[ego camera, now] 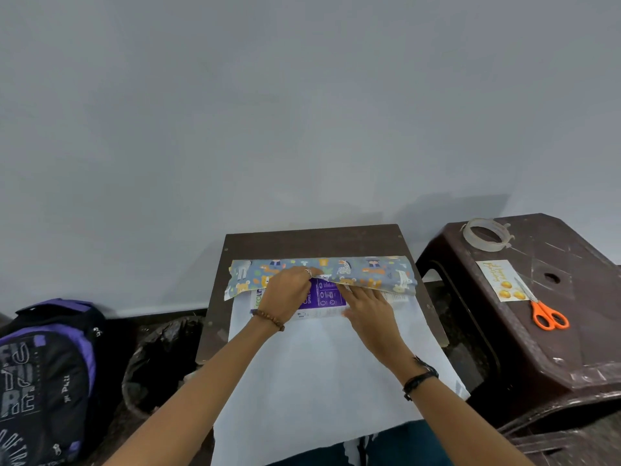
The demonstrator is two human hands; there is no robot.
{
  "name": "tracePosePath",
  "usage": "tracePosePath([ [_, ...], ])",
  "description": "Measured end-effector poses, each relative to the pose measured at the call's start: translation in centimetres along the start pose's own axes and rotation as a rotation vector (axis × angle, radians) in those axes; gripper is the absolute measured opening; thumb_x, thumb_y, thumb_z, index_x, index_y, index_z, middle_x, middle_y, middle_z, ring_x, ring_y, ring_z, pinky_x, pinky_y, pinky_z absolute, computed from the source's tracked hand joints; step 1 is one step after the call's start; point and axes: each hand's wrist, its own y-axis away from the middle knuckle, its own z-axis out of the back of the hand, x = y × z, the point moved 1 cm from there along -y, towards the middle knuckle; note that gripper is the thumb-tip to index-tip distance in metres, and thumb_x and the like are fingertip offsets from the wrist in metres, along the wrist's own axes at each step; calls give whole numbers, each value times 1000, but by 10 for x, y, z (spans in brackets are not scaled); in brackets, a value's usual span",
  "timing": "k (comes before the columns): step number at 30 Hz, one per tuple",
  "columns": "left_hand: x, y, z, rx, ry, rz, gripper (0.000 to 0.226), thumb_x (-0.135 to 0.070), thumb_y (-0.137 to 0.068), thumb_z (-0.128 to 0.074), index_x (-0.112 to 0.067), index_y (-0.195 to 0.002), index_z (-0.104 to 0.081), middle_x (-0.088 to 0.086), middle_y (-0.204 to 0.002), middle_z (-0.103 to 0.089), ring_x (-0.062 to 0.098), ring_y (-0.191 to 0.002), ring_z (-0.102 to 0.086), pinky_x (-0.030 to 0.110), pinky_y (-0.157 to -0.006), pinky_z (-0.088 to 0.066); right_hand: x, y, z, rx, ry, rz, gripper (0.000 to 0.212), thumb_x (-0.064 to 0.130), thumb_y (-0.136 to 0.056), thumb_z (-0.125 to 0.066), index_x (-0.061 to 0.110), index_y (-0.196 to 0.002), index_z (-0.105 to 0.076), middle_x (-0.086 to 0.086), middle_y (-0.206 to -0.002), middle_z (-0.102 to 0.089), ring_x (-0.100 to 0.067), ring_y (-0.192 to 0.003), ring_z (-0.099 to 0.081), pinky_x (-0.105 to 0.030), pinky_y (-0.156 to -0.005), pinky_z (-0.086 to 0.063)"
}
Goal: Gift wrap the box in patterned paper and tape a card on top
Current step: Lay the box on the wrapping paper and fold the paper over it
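Box (324, 299): purple and white printed carton, lying flat on the white underside of the patterned paper (322, 358), toward the far end of the bench (312, 238); the far edge of the sheet is folded over it, showing a blue animal print. My left hand (285, 294): fingers curled on the folded edge, pinching it down against the box top. My right hand (368, 304): fingers laid fairly straight along the same edge and on the box, pressing, not closed in a grip. The unprinted part of the sheet runs toward me, over the near edge of the bench and onto my lap. Card (502, 280): pale, with gold lettering and yellow round shapes, lying flat on a dark brown plastic stool (554, 338) to the right of the bench. Scissors (544, 312): orange handles, blades resting over the corner of the card. Tape roll (485, 234): clear, lying flat at the far corner of the stool, apart from the card. Bin (158, 361): on the floor left of the bench, lined with a black bag; contents cannot be made out. Backpack (47, 375): black and purple with white lettering, on the floor left of the bin. Room: plain pale grey wall (302, 112) behind everything, dark floor below.
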Motion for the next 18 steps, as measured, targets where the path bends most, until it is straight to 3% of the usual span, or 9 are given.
tracePosePath([
  [5,-1,8,-8,-7,2,-34,42,-28,-100,-34,-18,-141,-37,3,-138,-49,15,-123,-49,20,-96,-40,1,6,-12,-122,38,-3,57,28,-66,-82,10,-116,-61,-8,-113,-67,-24,-107,-63,-33,-87,-53],
  [9,1,12,-15,4,6,-51,43,-29,-99,-36,-17,-141,-38,3,-139,-49,15,-123,-49,19,-98,-38,-1,13,-9,-170,45,36,66,31,-56,-88,13,-104,-48,-7,-96,-69,-20,-89,-68,-26,-71,-56],
  [13,2,16,-25,7,7,-75,40,-24,-99,-37,-14,-137,-43,4,-135,-53,17,-121,-50,21,-100,-36,-1,13,-2,-272,131,46,61,29,-56,-88,14,-96,-45,-5,-84,-65,-19,-72,-63,-26,-63,-51],
  [18,10,18,-35,-29,50,-148,32,-10,-87,-50,-9,-116,-63,11,-121,-62,28,-112,-57,40,-101,-41,-5,12,1,-372,210,71,51,16,-68,-78,14,-111,-49,-4,-105,-54,-21,-88,-49,-33,-77,-40],
])
